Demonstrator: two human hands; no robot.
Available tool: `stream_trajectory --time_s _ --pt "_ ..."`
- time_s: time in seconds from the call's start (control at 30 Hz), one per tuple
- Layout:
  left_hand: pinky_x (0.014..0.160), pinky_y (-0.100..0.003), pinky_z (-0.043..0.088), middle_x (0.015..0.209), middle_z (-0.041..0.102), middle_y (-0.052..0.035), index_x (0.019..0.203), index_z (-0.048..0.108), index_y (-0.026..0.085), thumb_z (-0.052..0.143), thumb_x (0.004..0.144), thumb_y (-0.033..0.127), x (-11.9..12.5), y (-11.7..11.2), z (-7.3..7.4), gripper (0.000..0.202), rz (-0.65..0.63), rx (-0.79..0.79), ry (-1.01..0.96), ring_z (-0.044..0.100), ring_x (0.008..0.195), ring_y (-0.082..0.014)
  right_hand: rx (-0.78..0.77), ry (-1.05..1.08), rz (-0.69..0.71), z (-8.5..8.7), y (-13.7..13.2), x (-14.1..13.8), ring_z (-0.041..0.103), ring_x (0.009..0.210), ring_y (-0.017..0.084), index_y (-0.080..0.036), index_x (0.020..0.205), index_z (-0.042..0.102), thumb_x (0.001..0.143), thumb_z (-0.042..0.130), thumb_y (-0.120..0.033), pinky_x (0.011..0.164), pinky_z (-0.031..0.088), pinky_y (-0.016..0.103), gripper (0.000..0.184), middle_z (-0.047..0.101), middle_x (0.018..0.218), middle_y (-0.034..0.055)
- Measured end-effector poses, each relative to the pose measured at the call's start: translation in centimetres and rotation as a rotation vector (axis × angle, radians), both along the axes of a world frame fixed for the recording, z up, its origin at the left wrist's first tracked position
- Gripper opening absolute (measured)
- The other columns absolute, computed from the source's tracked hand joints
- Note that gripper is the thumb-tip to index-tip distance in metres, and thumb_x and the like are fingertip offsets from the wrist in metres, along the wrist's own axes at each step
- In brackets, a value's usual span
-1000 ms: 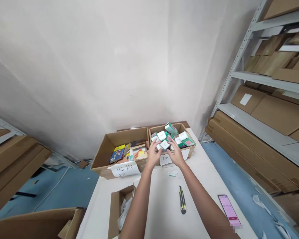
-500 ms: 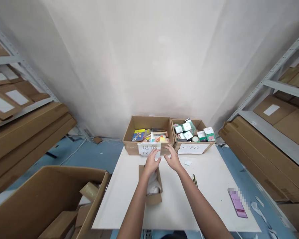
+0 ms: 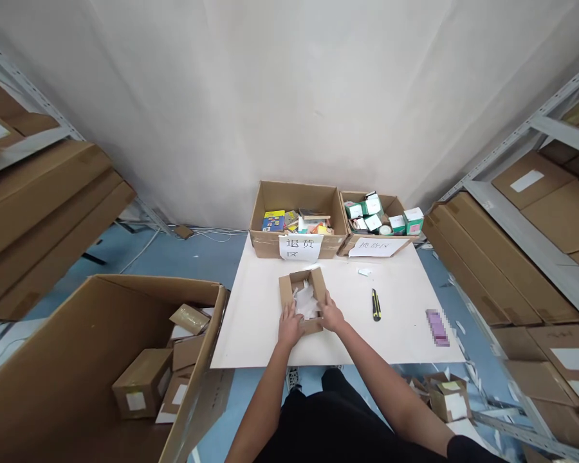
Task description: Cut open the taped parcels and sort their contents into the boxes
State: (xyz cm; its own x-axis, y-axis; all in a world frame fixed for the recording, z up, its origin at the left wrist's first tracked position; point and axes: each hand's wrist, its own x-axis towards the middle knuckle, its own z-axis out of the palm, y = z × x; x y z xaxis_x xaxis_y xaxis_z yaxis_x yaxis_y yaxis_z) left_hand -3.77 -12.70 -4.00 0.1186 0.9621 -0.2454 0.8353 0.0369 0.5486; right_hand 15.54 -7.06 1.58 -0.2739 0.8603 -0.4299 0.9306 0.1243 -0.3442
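Observation:
A small open cardboard box point(image 3: 303, 287) with white packing paper point(image 3: 307, 302) inside sits on the white table point(image 3: 395, 321). My left hand point(image 3: 289, 325) grips its near left corner, fingers curled over the edge. My right hand point(image 3: 331, 316) holds the near right side, fingers closed on the cardboard. Behind stand two labelled cartons: the left carton point(image 3: 295, 193) holds books and flat colourful items, the right carton point(image 3: 390, 207) holds small green and white boxes.
A utility knife point(image 3: 375, 304) and a phone point(image 3: 437, 326) lie on the table right of the small box. A large carton point(image 3: 87, 360) with several parcels stands on the floor at left. Metal shelves with flat cardboard line both sides point(image 3: 535, 212).
My hands have drawn back from the green-box carton and now hold the small open box. The view has pulled back and tilted down.

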Motion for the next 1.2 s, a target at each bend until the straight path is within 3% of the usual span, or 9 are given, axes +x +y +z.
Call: stream_trajectory --time_s 0.1,0.23,0.37,0.5,0.6,0.73,0.87,1.03,1.2 --pt "0.125 -0.059 0.029 0.173 0.030 -0.0068 0.094 0.076 0.022 0.073 0.083 0.020 0.4 -0.4 -0.6 0.012 -0.002 0.081 0.008 0.019 0.161 -0.0382 0.023 -0.006 -0.079 -2.1 -2.3 0.5 0.039 0.150 0.038 -0.026 0.139 0.062 0.080 0.073 -0.013 0.108 0.050 0.047 0.061 0.002 0.177 0.0106" --pt "0.126 -0.057 0.028 0.167 0.042 -0.0021 0.085 0.076 0.025 0.064 0.087 0.016 1.6 0.3 0.6 0.015 -0.048 0.194 -0.024 0.027 0.159 -0.0340 0.065 -0.056 -0.175 -2.8 -3.6 0.9 0.025 0.157 0.042 -0.027 0.131 0.069 0.083 0.074 -0.018 0.119 0.036 0.057 0.049 0.009 0.177 0.0100" --pt "0.126 -0.061 0.027 0.163 0.048 -0.0048 0.086 0.075 0.025 0.061 0.090 0.017 4.1 0.7 3.4 0.016 -0.106 0.251 -0.071 0.033 0.156 -0.0339 0.195 -0.071 -0.193 -1.9 -4.1 1.9 0.003 0.161 0.045 -0.023 0.117 0.078 0.082 0.073 -0.016 0.122 0.011 0.072 0.036 0.023 0.174 0.0118" --pt "0.124 -0.063 0.028 0.160 0.052 -0.0043 0.087 0.074 0.026 0.059 0.093 0.017 7.7 0.7 5.9 0.018 -0.202 0.321 -0.077 0.036 0.154 -0.0344 0.249 -0.012 -0.308 -0.2 -5.4 5.3 0.004 0.160 0.047 -0.023 0.102 0.082 0.082 0.078 -0.019 0.121 0.012 0.073 0.021 0.027 0.173 0.0100" --pt "0.122 -0.064 0.030 0.159 0.053 -0.0051 0.091 0.074 0.028 0.060 0.094 0.022 11.7 1.2 7.6 0.016 -0.310 0.387 -0.097 0.037 0.154 -0.0349 0.330 0.037 -0.426 1.6 -7.2 10.1 0.006 0.161 0.045 -0.024 0.098 0.081 0.082 0.079 -0.018 0.122 0.016 0.071 0.017 0.027 0.173 0.0060" --pt "0.123 -0.065 0.028 0.161 0.050 -0.0057 0.096 0.075 0.029 0.061 0.095 0.027 20.7 1.0 10.4 0.015 -0.478 0.432 -0.226 0.030 0.157 -0.0347 0.497 0.104 -0.636 4.9 -11.6 19.1 0.010 0.161 0.041 -0.022 0.102 0.078 0.081 0.077 -0.016 0.123 0.020 0.066 0.022 0.031 0.171 0.0088" --pt "0.125 -0.064 0.025 0.161 0.051 -0.0053 0.093 0.077 0.029 0.063 0.096 0.035 33.5 -2.1 13.1 0.016 -0.677 0.448 -0.364 0.029 0.157 -0.0354 0.672 0.109 -0.880 7.6 -19.1 29.8 0.005 0.162 0.038 -0.022 0.112 0.073 0.080 0.076 -0.015 0.123 0.023 0.066 0.032 0.033 0.170 0.0107" --pt "0.128 -0.060 0.025 0.160 0.052 -0.0017 0.092 0.078 0.030 0.065 0.095 0.039 49.7 -10.5 14.6 0.016 -0.950 0.430 -0.493 0.031 0.157 -0.0334 0.816 -0.001 -1.184 8.9 -32.0 41.1 0.002 0.163 0.036 -0.021 0.105 0.070 0.080 0.072 -0.013 0.125 0.018 0.066 0.027 0.031 0.171 0.0108" --pt "0.129 -0.061 0.022 0.162 0.049 -0.0001 0.092 0.078 0.030 0.067 0.094 0.034 61.8 -21.2 14.9 0.012 -1.208 0.376 -0.567 0.028 0.158 -0.0336 0.879 -0.247 -1.484 9.5 -44.8 47.6 -0.003 0.162 0.037 -0.023 0.098 0.070 0.083 0.068 -0.013 0.125 0.012 0.069 0.018 0.027 0.173 0.0047"
